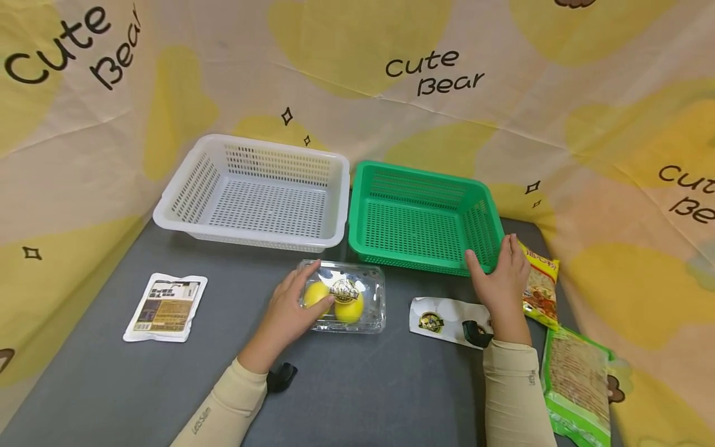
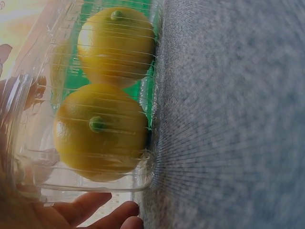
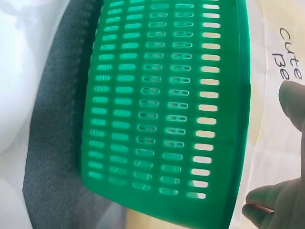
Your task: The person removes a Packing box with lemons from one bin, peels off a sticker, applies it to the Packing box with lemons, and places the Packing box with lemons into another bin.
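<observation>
A clear plastic clamshell box (image 1: 365, 310) with two yellow lemons (image 1: 349, 305) lies on the grey table in front of the baskets. My left hand (image 1: 321, 284) grips its left end, fingers over the far edge and thumb on the lid. The left wrist view shows the lemons (image 2: 100, 131) close up, with my fingertips (image 2: 95, 207) at the box's end. My right hand (image 1: 494, 264) rests with fairly straight fingers against the near right corner of the empty green basket (image 1: 419, 171). In the right wrist view that basket's wall (image 3: 162, 109) fills the frame, with my fingers (image 3: 267, 205) beside its rim.
An empty white basket (image 1: 184, 205) stands left of the green one. A white packet (image 1: 164, 307) lies at the left, and a white pouch (image 1: 441, 320) sits below my right hand. An orange snack bag (image 1: 540, 288) and a green packet (image 1: 578, 379) line the right edge.
</observation>
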Demonstrator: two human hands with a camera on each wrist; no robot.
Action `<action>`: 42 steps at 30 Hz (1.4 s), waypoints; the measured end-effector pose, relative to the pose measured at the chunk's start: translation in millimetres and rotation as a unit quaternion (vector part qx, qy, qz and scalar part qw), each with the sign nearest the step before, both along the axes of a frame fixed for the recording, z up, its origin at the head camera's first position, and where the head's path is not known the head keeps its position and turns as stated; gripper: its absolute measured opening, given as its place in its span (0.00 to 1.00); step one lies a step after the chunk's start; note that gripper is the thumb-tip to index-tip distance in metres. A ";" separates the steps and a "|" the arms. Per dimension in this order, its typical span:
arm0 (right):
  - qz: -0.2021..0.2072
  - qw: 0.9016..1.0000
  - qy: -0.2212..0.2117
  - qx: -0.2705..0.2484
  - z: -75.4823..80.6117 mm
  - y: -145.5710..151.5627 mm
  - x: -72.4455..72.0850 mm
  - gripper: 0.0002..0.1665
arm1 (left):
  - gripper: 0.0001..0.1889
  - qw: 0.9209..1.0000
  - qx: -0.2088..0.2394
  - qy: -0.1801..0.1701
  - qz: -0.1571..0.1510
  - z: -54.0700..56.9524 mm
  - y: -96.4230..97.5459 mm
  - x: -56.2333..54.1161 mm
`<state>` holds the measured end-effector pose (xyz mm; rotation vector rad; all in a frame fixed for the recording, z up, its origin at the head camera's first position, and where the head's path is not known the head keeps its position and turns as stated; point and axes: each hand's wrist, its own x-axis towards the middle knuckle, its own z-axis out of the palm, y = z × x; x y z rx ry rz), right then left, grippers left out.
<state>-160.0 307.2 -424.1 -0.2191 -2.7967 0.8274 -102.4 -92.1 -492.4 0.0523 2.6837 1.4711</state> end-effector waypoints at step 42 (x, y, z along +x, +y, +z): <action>-0.021 0.994 -0.091 0.060 -12.1 3.3 -30.2 0.66 | 0.44 1.000 -0.001 0.003 -0.001 -0.7 -0.2 0.4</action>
